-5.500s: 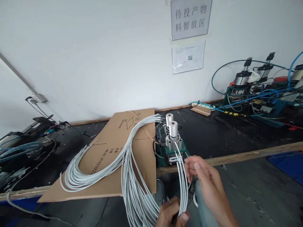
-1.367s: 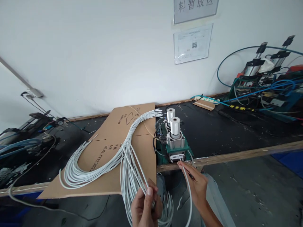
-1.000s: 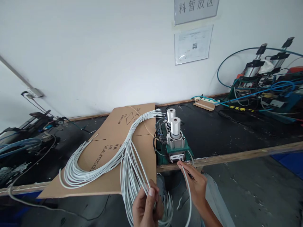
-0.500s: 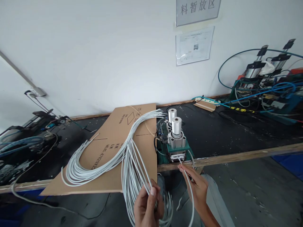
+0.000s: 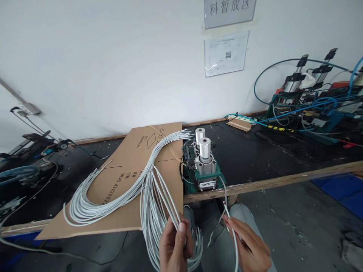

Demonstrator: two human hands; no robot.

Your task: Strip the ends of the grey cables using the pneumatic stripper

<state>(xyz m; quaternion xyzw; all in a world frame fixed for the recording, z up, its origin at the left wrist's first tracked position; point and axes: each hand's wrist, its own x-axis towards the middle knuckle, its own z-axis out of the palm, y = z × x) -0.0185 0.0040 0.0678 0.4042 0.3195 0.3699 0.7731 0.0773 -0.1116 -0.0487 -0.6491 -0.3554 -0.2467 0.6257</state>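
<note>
- Wire (image 5: pixel 235 241): one thin white strand, pinched in my right hand (image 5: pixel 249 247) below the bench (image 5: pixel 272 182) edge, its stripped tip (image 5: pixel 225 204) pointing up toward the machine (image 5: pixel 202 170).
- Writing: the grey wall sign (image 5: pixel 229 11) reads 料暂放区 on the line I can see; the sheet (image 5: pixel 226 54) under it is too small to read. The cardboard (image 5: pixel 124 189) carries print with "G.W." and "N.W." lines.
- Bundle (image 5: pixel 153 204): many white wires fanned over the cardboard, hanging off the edge into my left hand (image 5: pixel 174 249), which grips them with the thumb pressed on top.
- The green machine with two silver cylinders sits just beside the cardboard.
</note>
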